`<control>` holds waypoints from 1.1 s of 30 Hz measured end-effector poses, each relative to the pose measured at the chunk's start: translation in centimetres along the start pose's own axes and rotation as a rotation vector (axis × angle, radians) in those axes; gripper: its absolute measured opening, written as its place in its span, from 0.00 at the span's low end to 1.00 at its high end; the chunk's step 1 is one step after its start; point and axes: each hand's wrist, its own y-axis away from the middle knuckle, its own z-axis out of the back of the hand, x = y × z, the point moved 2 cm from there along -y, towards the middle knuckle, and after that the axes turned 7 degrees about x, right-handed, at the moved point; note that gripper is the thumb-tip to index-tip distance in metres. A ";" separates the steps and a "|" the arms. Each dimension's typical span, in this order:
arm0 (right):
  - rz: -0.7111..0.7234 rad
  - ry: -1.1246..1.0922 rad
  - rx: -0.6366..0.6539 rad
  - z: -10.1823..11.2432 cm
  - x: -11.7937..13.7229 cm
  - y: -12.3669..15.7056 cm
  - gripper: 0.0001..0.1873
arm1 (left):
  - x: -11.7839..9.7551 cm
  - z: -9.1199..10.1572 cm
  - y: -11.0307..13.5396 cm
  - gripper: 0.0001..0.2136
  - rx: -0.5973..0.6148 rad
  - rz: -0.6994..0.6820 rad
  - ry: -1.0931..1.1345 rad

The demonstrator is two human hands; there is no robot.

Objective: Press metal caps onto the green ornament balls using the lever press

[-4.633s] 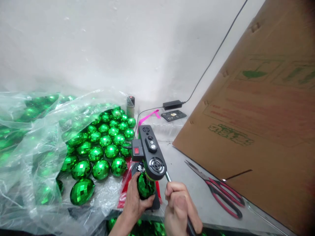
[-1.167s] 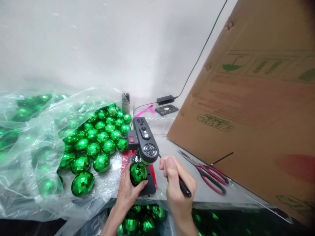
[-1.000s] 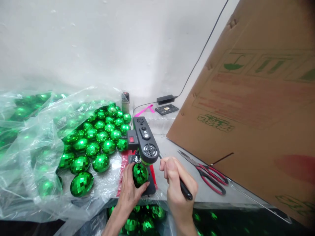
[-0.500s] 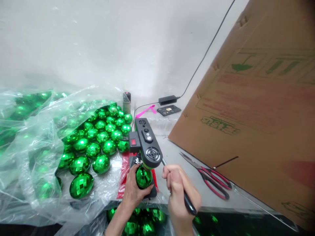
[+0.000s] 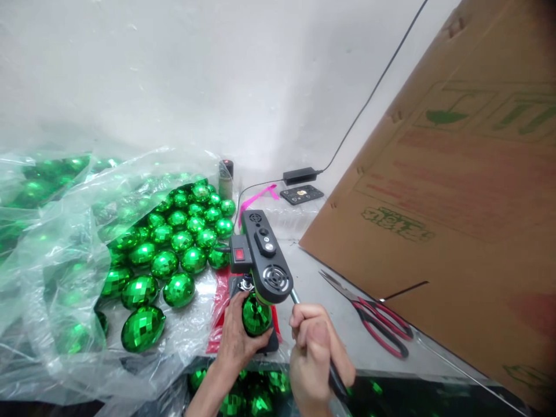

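My left hand (image 5: 237, 333) is wrapped round a shiny green faceted bauble (image 5: 256, 315), holding it beneath the head of a small black press-like machine (image 5: 271, 255). The machine has round vents on top and a red switch at its left side. It stands on a dark base over a red sheet (image 5: 220, 301). My right hand (image 5: 319, 347) is closed round the black handle of a metal lever (image 5: 335, 379) that reaches to the machine's right side. The bauble's top is hidden under the machine head.
Many green baubles (image 5: 163, 263) lie left, partly under clear plastic (image 5: 56, 278). Red-and-black scissors (image 5: 369, 315) lie right, by a large cardboard box (image 5: 456, 202). Behind are a phone (image 5: 302, 194), a power adapter (image 5: 300, 175) and a pink ribbon (image 5: 258, 197). More baubles (image 5: 234, 399) sit below the table edge.
The view has shifted slightly. My right hand on the lever sits a little lower, with the handle tilted down. My left hand keeps the bauble in the same place under the machine.
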 end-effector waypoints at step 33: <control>0.004 -0.005 -0.050 -0.1 -0.5 -0.1 0.25 | -0.8 -1.4 -0.3 0.38 -0.079 0.082 0.137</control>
